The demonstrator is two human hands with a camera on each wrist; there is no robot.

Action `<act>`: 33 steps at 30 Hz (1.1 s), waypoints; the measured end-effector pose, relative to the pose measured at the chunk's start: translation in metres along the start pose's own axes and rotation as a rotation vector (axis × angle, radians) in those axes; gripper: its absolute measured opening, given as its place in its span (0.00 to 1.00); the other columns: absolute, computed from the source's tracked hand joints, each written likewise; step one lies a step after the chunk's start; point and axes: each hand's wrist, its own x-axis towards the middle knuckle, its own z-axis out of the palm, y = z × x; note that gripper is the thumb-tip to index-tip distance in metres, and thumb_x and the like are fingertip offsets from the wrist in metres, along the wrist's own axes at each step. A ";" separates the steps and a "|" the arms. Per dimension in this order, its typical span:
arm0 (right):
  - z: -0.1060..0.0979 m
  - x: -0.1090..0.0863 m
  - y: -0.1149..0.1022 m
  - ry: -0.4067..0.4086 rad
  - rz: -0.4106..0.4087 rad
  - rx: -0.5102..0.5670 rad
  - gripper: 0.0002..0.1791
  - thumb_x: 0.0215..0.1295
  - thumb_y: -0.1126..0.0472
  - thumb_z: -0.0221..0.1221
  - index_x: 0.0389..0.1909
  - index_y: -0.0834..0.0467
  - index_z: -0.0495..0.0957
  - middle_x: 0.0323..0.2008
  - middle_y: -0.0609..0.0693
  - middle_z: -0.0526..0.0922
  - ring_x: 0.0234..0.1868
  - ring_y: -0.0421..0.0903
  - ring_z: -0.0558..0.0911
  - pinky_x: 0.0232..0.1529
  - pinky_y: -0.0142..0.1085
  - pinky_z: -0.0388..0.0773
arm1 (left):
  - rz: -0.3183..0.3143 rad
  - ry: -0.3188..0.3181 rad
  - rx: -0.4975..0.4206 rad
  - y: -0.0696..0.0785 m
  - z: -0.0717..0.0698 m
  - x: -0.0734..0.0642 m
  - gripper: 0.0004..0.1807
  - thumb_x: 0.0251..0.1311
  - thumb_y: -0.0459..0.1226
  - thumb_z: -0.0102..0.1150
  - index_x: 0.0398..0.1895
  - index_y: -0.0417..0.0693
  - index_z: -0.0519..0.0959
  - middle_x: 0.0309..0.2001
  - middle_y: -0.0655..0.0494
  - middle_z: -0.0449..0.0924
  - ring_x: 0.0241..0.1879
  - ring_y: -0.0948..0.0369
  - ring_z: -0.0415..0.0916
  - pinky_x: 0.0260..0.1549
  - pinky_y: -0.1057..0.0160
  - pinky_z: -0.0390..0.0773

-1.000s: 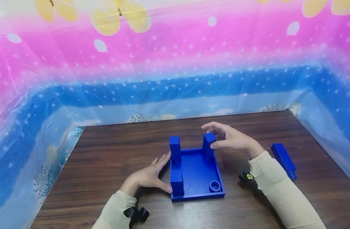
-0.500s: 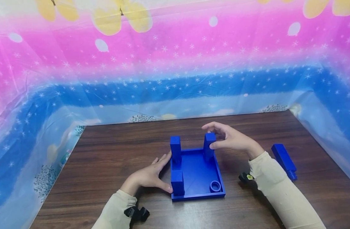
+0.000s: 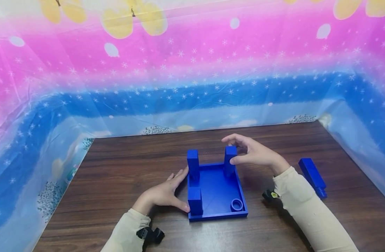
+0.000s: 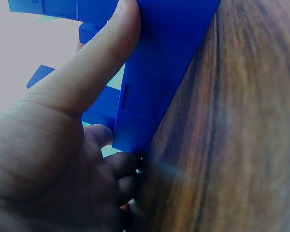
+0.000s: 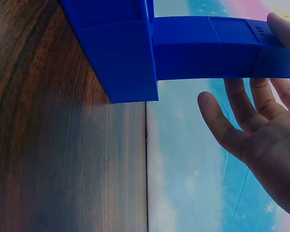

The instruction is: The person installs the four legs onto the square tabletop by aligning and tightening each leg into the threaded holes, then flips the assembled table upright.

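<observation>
A shallow blue square tray point(image 3: 215, 190) with a raised rim lies on the table. Upright square blue posts stand in three of its corners: far left point(image 3: 193, 163), near left point(image 3: 195, 203) and far right point(image 3: 229, 168). A round socket point(image 3: 236, 205) shows in the near right corner. My right hand point(image 3: 259, 153) holds the top of the far right post between thumb and fingers; the right wrist view shows this post point(image 5: 188, 60) with its small raised marking. My left hand point(image 3: 162, 193) rests against the tray's left side, fingers fairly straight, thumb point(image 4: 101, 63) touching near the close left corner.
A loose blue post point(image 3: 312, 175) with a narrower peg end lies on the wooden table point(image 3: 123, 168), right of the tray and beyond the right forearm. A patterned pink and blue cloth point(image 3: 192, 87) hangs along the back and sides of the table.
Both hands stay in place, and the far right post now looks slightly more upright than a second ago. The view has shifted very slightly.
</observation>
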 end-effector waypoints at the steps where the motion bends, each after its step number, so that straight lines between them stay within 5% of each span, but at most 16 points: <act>1: -0.001 0.000 0.000 -0.006 -0.005 0.002 0.38 0.64 0.65 0.72 0.73 0.59 0.68 0.55 0.58 0.77 0.57 0.57 0.76 0.57 0.48 0.79 | 0.002 0.001 -0.001 0.000 0.000 0.000 0.74 0.50 0.54 0.83 0.88 0.50 0.36 0.86 0.41 0.34 0.82 0.34 0.24 0.77 0.32 0.35; 7: -0.006 -0.002 0.006 -0.072 -0.048 0.024 0.45 0.63 0.69 0.70 0.79 0.60 0.61 0.66 0.57 0.76 0.69 0.53 0.73 0.70 0.54 0.68 | 0.043 0.010 -0.007 -0.001 0.000 -0.001 0.76 0.49 0.59 0.82 0.88 0.50 0.36 0.85 0.38 0.36 0.81 0.32 0.26 0.76 0.30 0.34; 15: -0.006 -0.002 0.009 -0.146 -0.102 0.151 0.44 0.66 0.76 0.62 0.81 0.60 0.57 0.70 0.63 0.74 0.64 0.55 0.78 0.42 0.45 0.87 | 0.021 0.006 0.003 0.000 0.000 0.000 0.75 0.50 0.55 0.83 0.88 0.50 0.35 0.86 0.40 0.36 0.81 0.32 0.26 0.76 0.30 0.36; 23: -0.007 -0.004 0.004 -0.113 -0.067 0.095 0.43 0.68 0.71 0.65 0.81 0.60 0.57 0.67 0.60 0.78 0.74 0.48 0.71 0.69 0.40 0.70 | 0.005 0.006 -0.001 0.000 0.000 0.000 0.74 0.51 0.51 0.83 0.88 0.49 0.36 0.86 0.41 0.35 0.81 0.32 0.25 0.76 0.30 0.37; 33: -0.007 -0.004 0.004 -0.085 -0.030 0.088 0.44 0.67 0.67 0.69 0.81 0.62 0.59 0.65 0.52 0.80 0.72 0.49 0.73 0.73 0.59 0.62 | 0.008 0.005 -0.002 -0.001 0.001 0.001 0.74 0.51 0.51 0.83 0.87 0.49 0.35 0.86 0.41 0.35 0.82 0.33 0.25 0.77 0.31 0.36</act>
